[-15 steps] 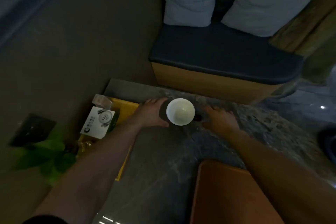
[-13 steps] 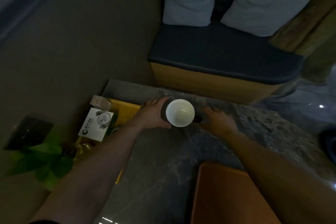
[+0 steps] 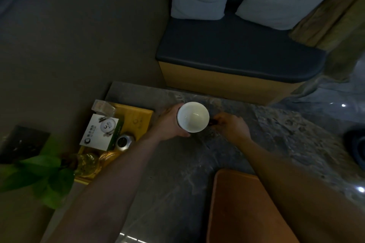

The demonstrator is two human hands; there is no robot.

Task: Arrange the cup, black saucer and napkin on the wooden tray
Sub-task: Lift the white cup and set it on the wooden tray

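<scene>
A cup [image 3: 193,117] with a white inside and a dark outside is near the far edge of the grey stone table. My left hand [image 3: 171,122] is wrapped around its left side and holds it. My right hand [image 3: 231,126] is just right of the cup, its fingers pinched on a small dark edge [image 3: 211,122] that looks like the rim of the black saucer; most of the saucer is hidden under the cup. The wooden tray [image 3: 237,207] lies bare at the near right, partly under my right forearm. No napkin is in view.
A yellow tray [image 3: 136,118] at the table's left holds a white box [image 3: 99,131], a small metal tin [image 3: 123,142] and glassware. A green plant [image 3: 39,175] overhangs the left. A cushioned bench [image 3: 237,53] with two pillows stands beyond the table.
My right hand has gone from lying flat on the table to pinching the dark edge beside the cup. The left hand has closed further around the cup, which now looks nearer the camera.
</scene>
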